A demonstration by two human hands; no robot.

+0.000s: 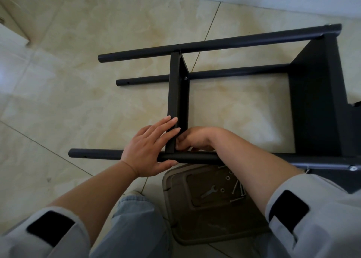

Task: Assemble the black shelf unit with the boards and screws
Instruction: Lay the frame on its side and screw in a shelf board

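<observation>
I look down on a pale marbled tile floor (pixel 78 82), with a white baseboard running along the far edge. My left hand (pixel 148 150) lies over the nearest black tube (pixel 93 153): its straight fingers press flat against the lower end of the upright black board (pixel 176 93) and its thumb sits under the tube. That board stands between the near tube and the far tube (pixel 214 43), with a screw head (pixel 185 78) showing where a middle tube (pixel 234 72) meets it. My right hand (pixel 192 139) is just right of the board's lower end, fingers curled in at the corner where board meets tube; I cannot tell what they hold. Below my right forearm sits a brown plastic lid (pixel 175 179) holding loose screws (pixel 237 189), nuts and a small wrench (pixel 209 191). Farther right, a wider black panel (pixel 316 101) closes the frame's end.
</observation>
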